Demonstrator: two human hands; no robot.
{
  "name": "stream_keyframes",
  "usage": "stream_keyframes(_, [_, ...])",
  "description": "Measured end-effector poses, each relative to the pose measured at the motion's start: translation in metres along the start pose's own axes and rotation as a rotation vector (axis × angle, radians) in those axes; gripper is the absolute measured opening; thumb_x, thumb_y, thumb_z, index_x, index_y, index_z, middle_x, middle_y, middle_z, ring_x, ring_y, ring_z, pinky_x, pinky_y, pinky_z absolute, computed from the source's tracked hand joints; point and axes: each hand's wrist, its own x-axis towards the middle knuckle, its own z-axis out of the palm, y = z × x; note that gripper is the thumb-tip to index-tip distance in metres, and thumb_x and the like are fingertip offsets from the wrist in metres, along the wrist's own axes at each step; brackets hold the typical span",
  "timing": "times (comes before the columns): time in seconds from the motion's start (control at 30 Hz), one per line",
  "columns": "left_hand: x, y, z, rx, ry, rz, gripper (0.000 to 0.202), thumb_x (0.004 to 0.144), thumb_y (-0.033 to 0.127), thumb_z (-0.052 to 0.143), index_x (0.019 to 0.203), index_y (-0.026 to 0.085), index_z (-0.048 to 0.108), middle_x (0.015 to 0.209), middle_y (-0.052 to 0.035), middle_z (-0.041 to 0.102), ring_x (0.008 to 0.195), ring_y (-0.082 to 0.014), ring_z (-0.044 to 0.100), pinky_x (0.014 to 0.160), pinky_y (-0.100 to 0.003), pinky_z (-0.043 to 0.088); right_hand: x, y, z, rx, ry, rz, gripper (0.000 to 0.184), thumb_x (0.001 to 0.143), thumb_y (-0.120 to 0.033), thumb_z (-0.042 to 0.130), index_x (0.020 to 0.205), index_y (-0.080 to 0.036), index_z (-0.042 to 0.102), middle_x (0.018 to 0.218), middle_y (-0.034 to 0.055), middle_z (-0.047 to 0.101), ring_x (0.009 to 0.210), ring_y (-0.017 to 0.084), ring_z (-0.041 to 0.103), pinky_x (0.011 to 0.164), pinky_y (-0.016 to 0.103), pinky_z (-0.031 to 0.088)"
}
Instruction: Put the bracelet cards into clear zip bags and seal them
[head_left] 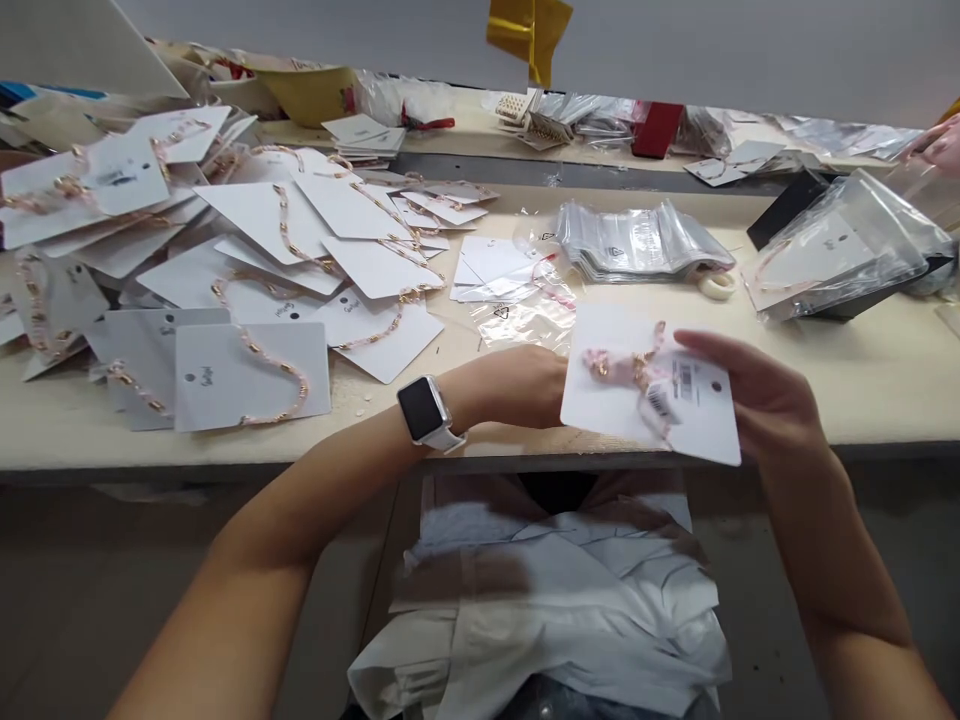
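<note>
Cloth, white and crumpled (525,600), covers the person's lap at 6 o'clock, nearest the camera. Above it, at the table's front edge, a rectangular white card (622,335) is held raised between both hands. Across its face lies a pink-and-gold chain (634,365), with a small white barcode tag (660,403) hanging over it. The left hand (517,385), its wrist bearing a silver smartwatch with a white strap (424,410), is closed on the card's left edge, the fingers hidden behind the card. The right hand (750,390) grips the opposite edge, fingers extended over the top and thumb out of sight.

Beyond, at 10 o'clock, many similar white cards with pink-and-gold chains (255,215) lie overlapping and unbagged on the cream table (225,440). They far outnumber the single bagged card in view. At 12 o'clock lies a loose clear plastic bag (525,325). At 1 o'clock is a stack of clear zip bags (637,240), apparently unused, just beside a small roll of tape (718,285). At 2 o'clock, one card with its chain sits inside a clear plastic bag (832,245), propped on a black stand (784,210). Farther off at 2 o'clock, another person's hand (930,145) enters at the frame's edge. On the rear shelf stand a red box (656,130) and, at 11 o'clock, a yellow bowl (304,95).
</note>
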Motion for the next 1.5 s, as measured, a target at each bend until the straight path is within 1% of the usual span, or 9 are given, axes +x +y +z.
stream_keyframes(0.1, [0.001,0.005,0.002,0.162,-0.027,0.102,0.022,0.092,0.011,0.050,0.087,0.014,0.071,0.079,-0.0039,0.071,0.061,-0.0136,0.062,0.054,-0.025,0.041,-0.028,-0.002,-0.011,-0.242,-0.070,-0.107,0.046,0.091,-0.019,0.063,0.131,-0.041,0.062,0.116,-0.0030,0.072,0.099,0.019,0.072,0.072,0.025,0.062])
stream_keyframes(0.23, [-0.001,0.000,-0.001,0.185,-0.057,0.038,0.031,0.094,0.016,0.050,0.067,0.013,0.064,0.073,-0.0022,0.066,0.056,-0.0115,0.056,0.051,-0.027,0.037,-0.046,-0.002,-0.015,-0.388,-0.117,-0.190,0.052,0.091,-0.014,0.060,0.137,-0.037,0.058,0.104,0.0000,0.074,0.078,0.016,0.072,0.061,0.023,0.058])
stream_keyframes(0.57, [-0.001,-0.008,0.003,0.011,0.076,0.013,0.027,0.098,0.017,0.046,0.083,0.013,0.067,0.092,-0.0054,0.069,0.073,-0.0132,0.064,0.067,-0.025,0.048,-0.034,0.003,0.007,-0.723,-0.026,-0.332,0.030,0.090,-0.009,0.057,0.115,-0.022,0.067,0.092,0.0062,0.073,0.074,0.016,0.069,0.062,0.024,0.055])
stream_keyframes(0.73, [-0.002,-0.008,-0.001,0.015,0.195,-0.003,0.025,0.099,0.017,0.044,0.091,0.013,0.067,0.095,-0.0076,0.070,0.080,-0.0153,0.067,0.072,-0.025,0.053,-0.032,0.006,0.003,-0.800,0.055,-0.276,0.030,0.089,-0.008,0.059,0.113,-0.023,0.067,0.095,0.0054,0.074,0.078,0.018,0.071,0.065,0.027,0.057])
stream_keyframes(0.9, [-0.004,-0.007,-0.007,-0.047,0.175,0.054,0.024,0.098,0.018,0.045,0.089,0.015,0.067,0.095,-0.0062,0.070,0.080,-0.0137,0.067,0.072,-0.023,0.053,-0.031,0.009,0.003,-0.821,0.097,-0.233,0.027,0.090,-0.011,0.060,0.112,-0.023,0.068,0.099,0.0046,0.075,0.081,0.018,0.072,0.066,0.028,0.057])
stream_keyframes(1.07, [-0.005,-0.008,-0.010,-0.073,0.277,0.036,0.017,0.097,0.017,0.050,0.094,0.016,0.066,0.093,-0.0053,0.070,0.079,-0.0122,0.066,0.072,-0.023,0.053,-0.012,0.008,0.005,-0.875,0.192,-0.186,0.021,0.090,-0.016,0.059,0.108,-0.021,0.069,0.095,0.0044,0.075,0.069,0.015,0.067,0.062,0.028,0.054])
stream_keyframes(1.23, [-0.004,-0.010,-0.013,-0.202,0.404,-0.081,0.027,0.093,0.013,0.052,0.116,0.021,0.063,0.094,-0.0020,0.070,0.077,-0.0103,0.064,0.074,-0.024,0.054,0.023,-0.003,0.005,-0.893,0.237,-0.075,0.018,0.086,-0.023,0.063,0.102,-0.024,0.070,0.082,0.0001,0.073,0.057,0.013,0.061,0.056,0.026,0.051])
stream_keyframes(1.37, [-0.002,-0.013,-0.018,-0.395,0.499,-0.188,0.028,0.091,0.017,0.054,0.117,0.022,0.063,0.103,-0.0042,0.069,0.085,-0.0132,0.066,0.088,-0.031,0.056,0.053,-0.020,0.008,-0.761,0.227,-0.064,0.016,0.087,-0.028,0.065,0.103,-0.024,0.068,0.074,-0.0007,0.070,0.058,0.014,0.063,0.055,0.027,0.052])
stream_keyframes(1.5, [-0.003,-0.024,-0.018,-0.592,0.515,-0.320,0.034,0.094,0.023,0.049,0.125,0.029,0.060,0.102,-0.0023,0.067,0.086,-0.0156,0.066,0.076,-0.030,0.059,0.083,-0.035,0.015,-0.575,0.162,0.023,0.010,0.088,-0.029,0.069,0.095,-0.023,0.066,0.077,0.0026,0.071,0.063,0.018,0.065,0.054,0.030,0.054])
